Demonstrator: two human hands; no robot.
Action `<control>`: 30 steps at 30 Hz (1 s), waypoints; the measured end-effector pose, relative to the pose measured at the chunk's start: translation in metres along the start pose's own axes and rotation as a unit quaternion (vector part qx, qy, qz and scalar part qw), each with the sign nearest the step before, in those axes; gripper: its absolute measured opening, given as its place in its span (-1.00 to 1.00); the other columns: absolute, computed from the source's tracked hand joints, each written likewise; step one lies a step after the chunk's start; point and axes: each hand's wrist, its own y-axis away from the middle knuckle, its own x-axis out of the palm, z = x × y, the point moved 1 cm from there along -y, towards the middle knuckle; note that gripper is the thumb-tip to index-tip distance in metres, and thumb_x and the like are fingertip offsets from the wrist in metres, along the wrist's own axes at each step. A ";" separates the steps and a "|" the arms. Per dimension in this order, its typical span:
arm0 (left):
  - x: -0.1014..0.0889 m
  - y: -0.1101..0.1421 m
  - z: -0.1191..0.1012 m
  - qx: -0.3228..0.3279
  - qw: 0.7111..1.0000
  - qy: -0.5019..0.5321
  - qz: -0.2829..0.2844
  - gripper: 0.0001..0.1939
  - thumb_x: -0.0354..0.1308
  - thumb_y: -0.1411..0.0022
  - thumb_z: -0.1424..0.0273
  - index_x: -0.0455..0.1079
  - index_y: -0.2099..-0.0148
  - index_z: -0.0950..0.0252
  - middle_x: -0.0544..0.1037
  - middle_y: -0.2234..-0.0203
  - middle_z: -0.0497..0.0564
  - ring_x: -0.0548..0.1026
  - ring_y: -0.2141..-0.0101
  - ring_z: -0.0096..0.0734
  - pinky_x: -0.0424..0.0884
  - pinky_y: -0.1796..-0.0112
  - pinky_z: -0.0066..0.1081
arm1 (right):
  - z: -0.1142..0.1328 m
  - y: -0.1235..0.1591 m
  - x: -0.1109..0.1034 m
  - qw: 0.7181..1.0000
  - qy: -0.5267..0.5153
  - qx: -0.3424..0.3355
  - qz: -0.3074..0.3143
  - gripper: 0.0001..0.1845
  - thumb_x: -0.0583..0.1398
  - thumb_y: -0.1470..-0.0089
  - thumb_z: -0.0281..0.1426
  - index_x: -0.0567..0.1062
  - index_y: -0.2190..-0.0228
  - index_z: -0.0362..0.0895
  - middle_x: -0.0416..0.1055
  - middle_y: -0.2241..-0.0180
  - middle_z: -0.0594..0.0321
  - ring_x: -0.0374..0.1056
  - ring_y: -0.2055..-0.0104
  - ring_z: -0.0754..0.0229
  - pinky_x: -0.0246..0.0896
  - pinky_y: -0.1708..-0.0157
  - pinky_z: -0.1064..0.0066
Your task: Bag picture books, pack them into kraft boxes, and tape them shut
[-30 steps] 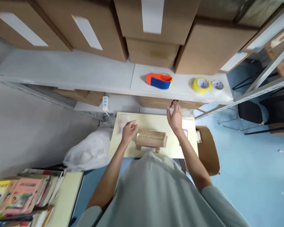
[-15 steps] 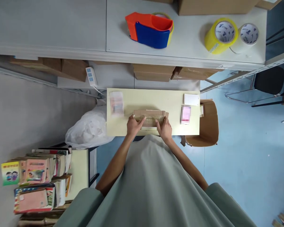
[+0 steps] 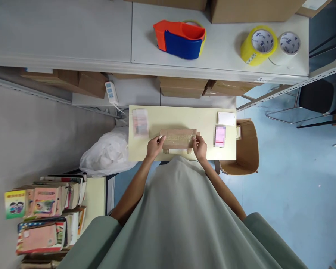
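Observation:
A small brown cardboard box (image 3: 178, 139), with shiny tape across it, is between my hands at the front of the pale yellow table (image 3: 156, 116). My left hand (image 3: 154, 146) grips its left end, thumb on top. At the right end my right hand (image 3: 199, 147) holds it the same way, thumb on the upper face. A white strip (image 3: 178, 151) shows along the box's near side. To the right lie a pink card (image 3: 220, 135), partly blurred, and a white stack of slips (image 3: 226, 118). A clear packet (image 3: 140, 123) lies at the table's left.
Above the table, a grey shelf (image 3: 100, 37) carries an orange and blue tape dispenser (image 3: 182, 41), a yellow tape roll (image 3: 259, 45) and cardboard boxes. An open carton (image 3: 248, 145) stands right of the table. On the left are a white plastic bag (image 3: 103, 155) and stacked books (image 3: 46, 201).
My hands have moved apart to the two ends of the box, and more of its taped face shows. The view has shifted slightly.

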 end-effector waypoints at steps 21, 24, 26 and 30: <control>0.010 0.009 0.028 -0.031 0.990 0.135 0.019 -0.50 0.23 -0.22 0.44 0.64 -0.20 0.24 0.73 -0.11 0.19 0.73 -0.01 -0.05 0.60 -0.18 -0.07 | -0.003 0.007 -0.031 0.993 0.049 -0.010 0.108 -0.69 0.12 -0.38 -0.28 0.63 0.06 -0.09 0.68 -0.03 -0.03 0.65 0.05 -0.01 0.64 -0.04 0.06; 0.015 0.010 0.042 -0.048 0.990 0.129 0.042 -0.52 0.19 -0.22 0.42 0.66 -0.16 0.26 0.74 -0.08 0.20 0.72 -0.05 -0.04 0.58 -0.18 -0.08 | -0.019 0.011 -0.026 0.987 0.066 0.034 0.141 -0.70 0.11 -0.34 -0.37 0.65 0.12 -0.11 0.71 0.01 -0.03 0.67 0.07 -0.01 0.61 -0.07 0.06; 0.014 0.005 0.047 -0.049 0.989 0.134 0.028 -0.50 0.15 -0.25 0.41 0.64 -0.20 0.28 0.73 -0.11 0.21 0.70 -0.10 -0.05 0.57 -0.19 -0.11 | -0.025 0.005 -0.028 0.988 0.066 0.044 0.130 -0.69 0.11 -0.35 -0.36 0.65 0.11 -0.12 0.71 -0.03 -0.07 0.67 0.02 -0.03 0.58 -0.12 0.04; 0.006 -0.018 0.038 -0.049 0.991 0.125 -0.023 -0.42 0.09 -0.33 0.41 0.55 -0.34 0.33 0.69 -0.17 0.26 0.68 -0.14 -0.05 0.55 -0.22 -0.08 | -0.022 -0.025 -0.033 0.997 0.006 0.035 0.073 -0.62 0.12 -0.37 -0.23 0.61 -0.01 -0.13 0.67 -0.13 -0.12 0.64 -0.09 -0.04 0.56 -0.15 0.03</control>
